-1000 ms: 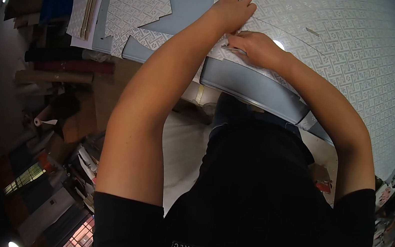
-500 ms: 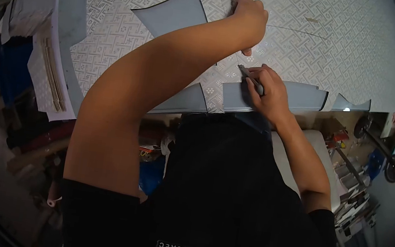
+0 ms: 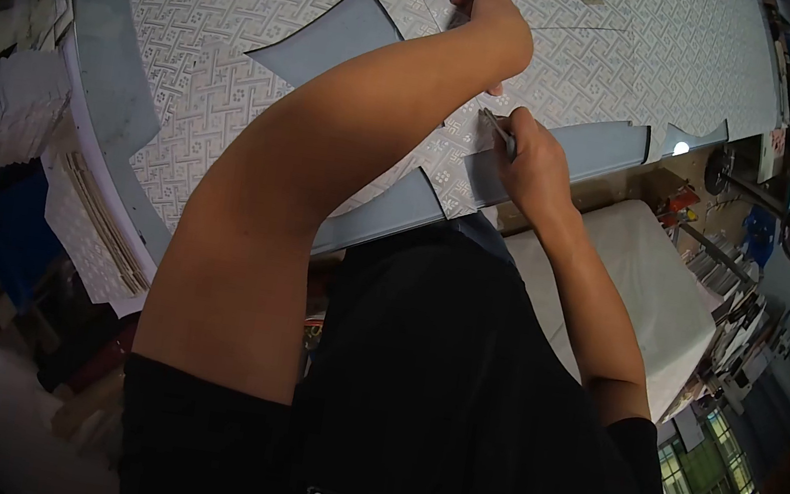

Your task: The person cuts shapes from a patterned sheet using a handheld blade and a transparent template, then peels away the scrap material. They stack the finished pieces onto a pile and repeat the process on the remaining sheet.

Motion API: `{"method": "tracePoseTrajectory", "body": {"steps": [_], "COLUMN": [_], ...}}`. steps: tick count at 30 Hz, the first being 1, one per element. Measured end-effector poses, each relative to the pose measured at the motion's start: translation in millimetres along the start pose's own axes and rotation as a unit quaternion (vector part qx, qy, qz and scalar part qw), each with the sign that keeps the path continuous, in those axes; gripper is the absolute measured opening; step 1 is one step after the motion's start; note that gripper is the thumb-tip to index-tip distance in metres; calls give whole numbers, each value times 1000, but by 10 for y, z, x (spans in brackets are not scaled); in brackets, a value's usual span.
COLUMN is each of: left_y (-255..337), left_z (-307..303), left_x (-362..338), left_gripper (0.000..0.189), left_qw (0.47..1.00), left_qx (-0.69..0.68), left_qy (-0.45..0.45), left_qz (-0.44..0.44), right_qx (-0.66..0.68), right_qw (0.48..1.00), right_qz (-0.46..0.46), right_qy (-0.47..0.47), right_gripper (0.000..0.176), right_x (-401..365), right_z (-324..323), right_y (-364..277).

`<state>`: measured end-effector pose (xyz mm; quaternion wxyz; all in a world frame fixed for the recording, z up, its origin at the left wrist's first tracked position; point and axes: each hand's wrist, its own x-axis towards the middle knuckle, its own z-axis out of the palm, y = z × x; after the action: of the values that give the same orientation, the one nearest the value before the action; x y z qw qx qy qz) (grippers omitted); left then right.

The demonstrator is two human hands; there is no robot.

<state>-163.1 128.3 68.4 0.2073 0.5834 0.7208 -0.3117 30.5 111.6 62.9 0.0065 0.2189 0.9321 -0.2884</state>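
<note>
On sheet (image 3: 233, 32): two hands (image 3: 493, 13) (image 3: 531, 160), one tool (image 3: 496, 131)

Black short-sleeved T-shirt (image 3: 456, 387), white lettering

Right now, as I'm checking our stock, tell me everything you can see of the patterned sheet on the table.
The patterned sheet is pale, with a woven-look geometric print, and lies flat on the grey table. Angular pieces are cut out, baring grey, and its near edge is jagged. The left hand presses on it; the right hand sets a thin tool against it.
</note>
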Motion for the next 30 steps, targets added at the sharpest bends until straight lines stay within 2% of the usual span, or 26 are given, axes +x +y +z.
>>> {"method": "tracePoseTrajectory", "body": {"steps": [4,6,7,9,13,18,25,30], "left_y": [-27,-87,-217,-469,-638,-686,-844,-884], "left_z": [63,189,141,27,187,300,534,654], "left_x": [71,209,190,204,178,215,302,359], "left_gripper": [83,65,65,41,41,40,39,38], "left_qw": [1000,994,995,987,985,979,968,960], "left_qx": [-5,-82,-79,-78,-95,-125,-177,-205], "left_qy": [12,68,68,-2,8,31,56,72], "left_qz": [1,2,3,137,142,159,167,178], "right_qx": [15,18,19,-11,-24,23,-15,-7], "right_qw": [999,997,997,999,999,995,998,992], "right_qz": [-9,-10,-8,17,7,-10,35,-7], "right_qy": [43,74,77,33,37,96,53,128], "right_gripper": [19,19,19,19,19,19,18,15], "right_x": [217,358,378,415,585,1044,1198,1578], "right_z": [170,244,225,169,176,292,296,458], "right_y": [-32,-94,-125,-172,-233,-427,-524,-604]}}
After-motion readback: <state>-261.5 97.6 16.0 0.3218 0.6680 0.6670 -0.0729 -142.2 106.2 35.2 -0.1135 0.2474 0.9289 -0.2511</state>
